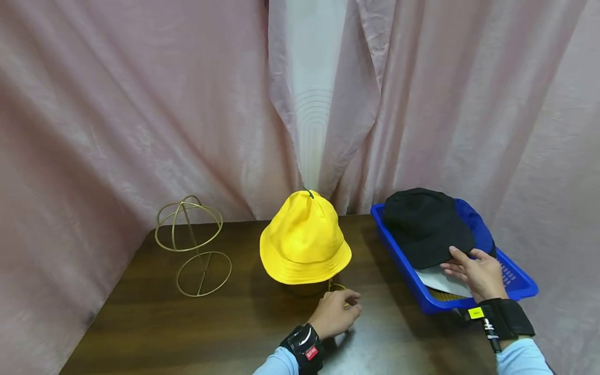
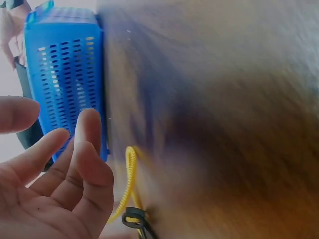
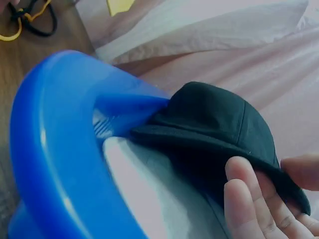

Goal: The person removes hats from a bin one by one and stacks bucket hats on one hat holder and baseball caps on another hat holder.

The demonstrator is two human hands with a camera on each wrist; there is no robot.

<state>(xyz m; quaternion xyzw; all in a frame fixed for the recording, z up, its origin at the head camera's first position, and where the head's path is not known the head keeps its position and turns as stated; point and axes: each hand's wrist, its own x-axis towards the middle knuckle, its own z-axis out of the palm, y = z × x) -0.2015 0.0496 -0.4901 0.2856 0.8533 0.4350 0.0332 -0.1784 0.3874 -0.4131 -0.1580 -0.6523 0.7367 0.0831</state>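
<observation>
- Reaching into the blue basket (image 1: pixel 398 249) at 3 o'clock on the table (image 1: pixel 187 323), the right hand (image 1: pixel 475 272) pinches the brim of the black cap (image 1: pixel 424 224); lifting it out looks like the step in hand.
- Next, judging by this, the cap needs a firm hold and a clear raise over the basket wall.
- Resting at 6 o'clock below the yellow bucket hat (image 1: pixel 303 240), the left hand (image 1: pixel 335 312) lies loosely curled by the yellow cord (image 2: pixel 130 174), holding nothing.
- Blur hides much of the left wrist view; what lies under the cap is unclear.
</observation>
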